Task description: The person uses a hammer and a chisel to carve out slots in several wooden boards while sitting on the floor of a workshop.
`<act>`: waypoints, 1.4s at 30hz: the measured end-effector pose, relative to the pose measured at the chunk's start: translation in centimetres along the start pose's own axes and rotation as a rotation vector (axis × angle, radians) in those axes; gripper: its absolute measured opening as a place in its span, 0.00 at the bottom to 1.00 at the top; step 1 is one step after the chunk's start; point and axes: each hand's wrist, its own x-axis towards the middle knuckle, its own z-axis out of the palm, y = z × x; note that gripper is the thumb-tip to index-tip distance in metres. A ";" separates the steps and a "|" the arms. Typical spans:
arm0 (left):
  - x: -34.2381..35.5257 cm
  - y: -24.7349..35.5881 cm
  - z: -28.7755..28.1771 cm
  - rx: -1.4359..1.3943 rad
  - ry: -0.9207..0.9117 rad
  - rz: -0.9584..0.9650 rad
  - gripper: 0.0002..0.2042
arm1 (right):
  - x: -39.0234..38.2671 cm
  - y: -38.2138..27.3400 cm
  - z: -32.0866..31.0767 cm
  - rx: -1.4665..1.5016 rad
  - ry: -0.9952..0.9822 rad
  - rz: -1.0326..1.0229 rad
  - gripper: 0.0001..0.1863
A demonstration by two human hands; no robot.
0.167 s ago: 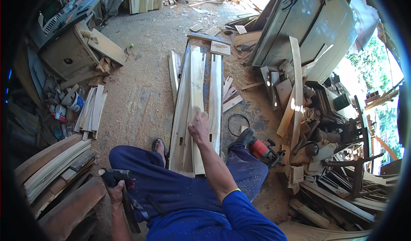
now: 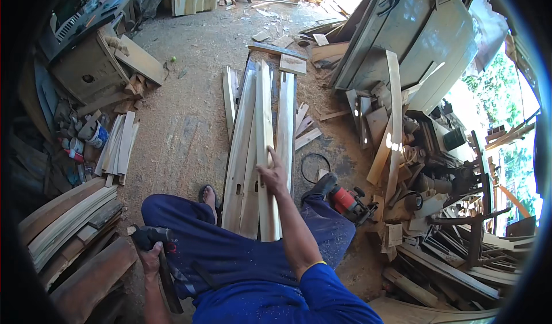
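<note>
My right hand (image 2: 273,173) has its fingers wrapped around a long pale wooden plank (image 2: 264,111), which stands tilted partly on its edge. Under and beside it lie other long boards: a left board (image 2: 237,163) with a slot cut near its near end, and a right board (image 2: 284,117). Low at the left, beside my thigh, my left hand (image 2: 152,257) grips a black tool (image 2: 152,238) with a red mark; its exact kind is unclear. A dark bar (image 2: 169,286) runs down beside that hand.
A red and black router (image 2: 348,200) lies by my right foot, near a black cable loop (image 2: 316,167). A small wood block (image 2: 293,64) rests at the boards' far end. Curved timbers (image 2: 75,226) are stacked left; scrap wood and large panels (image 2: 402,42) crowd the right.
My right hand has shifted slightly right and nearer, from lying on the plank to wrapping its edge. The plank has tipped up and moved right. My left hand still holds the tool.
</note>
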 end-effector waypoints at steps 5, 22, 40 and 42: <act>0.4 -0.3 -0.1 0.027 -0.016 -0.068 0.14 | -1.1 3.8 -6.3 1.047 -0.411 0.207 0.38; 0.8 -2.1 -1.2 0.073 -0.020 -0.093 0.18 | -0.7 1.7 -12.1 0.239 0.000 0.192 0.24; 2.3 -1.3 -0.1 -0.059 -0.075 -0.042 0.25 | 1.0 9.9 -9.3 0.152 -0.034 -0.094 0.29; 2.3 -1.2 0.3 -0.075 -0.074 -0.056 0.26 | 1.5 10.8 -8.9 0.380 -0.018 0.083 0.29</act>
